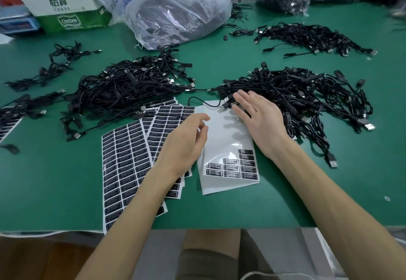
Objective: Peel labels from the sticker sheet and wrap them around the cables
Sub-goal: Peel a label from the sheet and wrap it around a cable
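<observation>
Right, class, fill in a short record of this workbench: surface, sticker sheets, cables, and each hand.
surface: green table
used sheet: centre, few labels left at its near right corner
full sheets: fanned, left of it
cable piles: centre-left pile and right pile
left hand: loosely curled over the sheets, seemingly empty
right hand: open, fingers straight, by a loose cable on the used sheet

On the nearly bare sticker sheet (226, 139), the fine print on the labels (241, 167) is too small to read. Left of that sheet, the left hand (186, 141) covers part of the full sheets (125, 159), hiding their count, and far left 1 more label sheet (7, 127) is cut by the frame edge. Behind the sheet, glare on the clear bag (175, 7) hides its dark contents, and far right a shape (398, 10) at the frame edge is blurred.
</observation>
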{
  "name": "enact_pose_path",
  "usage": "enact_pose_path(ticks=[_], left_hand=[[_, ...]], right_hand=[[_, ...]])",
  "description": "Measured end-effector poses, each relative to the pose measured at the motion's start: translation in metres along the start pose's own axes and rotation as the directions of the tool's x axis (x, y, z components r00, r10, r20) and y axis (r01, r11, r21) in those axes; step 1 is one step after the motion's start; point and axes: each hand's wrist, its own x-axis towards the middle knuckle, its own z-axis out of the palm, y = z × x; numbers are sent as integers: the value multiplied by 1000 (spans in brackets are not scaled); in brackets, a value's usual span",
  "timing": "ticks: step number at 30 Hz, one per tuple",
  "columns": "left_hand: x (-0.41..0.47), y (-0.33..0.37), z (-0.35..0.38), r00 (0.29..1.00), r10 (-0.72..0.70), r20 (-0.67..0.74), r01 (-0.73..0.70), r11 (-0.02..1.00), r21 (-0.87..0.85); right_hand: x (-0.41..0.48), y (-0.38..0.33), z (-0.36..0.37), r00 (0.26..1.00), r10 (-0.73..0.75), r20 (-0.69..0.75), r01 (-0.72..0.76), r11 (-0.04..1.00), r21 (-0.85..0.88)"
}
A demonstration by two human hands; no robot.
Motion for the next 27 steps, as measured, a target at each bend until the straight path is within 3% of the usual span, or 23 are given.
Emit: enact_pose_path(ticks=[4,6,10,14,16,18,21,24,27], left_hand=[[-1,5,-2,998,42,-43,-42,999,16],[0,10,-3,984,155,-87,-145,983,112],[1,19,-7,882,432,-188,-332,853,403],[7,27,-23,757,543,-364,-428,833,351],[16,30,-34,722,530,-444,-448,848,284],[28,30,-40,778,357,-517,-346,930,122],[52,11,-49,861,-171,-479,98,980,-172],[73,-30,-53,846,-464,-264,479,878,-9],[84,-55,-50,827,-538,-161,560,811,168]], right_hand=[[-1,1,-1,998,27,57,-22,996,-91],[-2,1,-3,991,67,112,-53,991,-127],[-4,1,-1,972,142,188,-112,981,-159],[-4,5,-1,960,180,217,-142,974,-177],[-4,6,-1,959,193,207,-158,972,-174],[-5,6,0,950,220,221,-177,964,-199],[-9,5,3,928,258,269,-197,952,-234],[-10,6,2,917,272,291,-215,953,-214],[-8,6,1,916,276,292,-215,951,-224]])
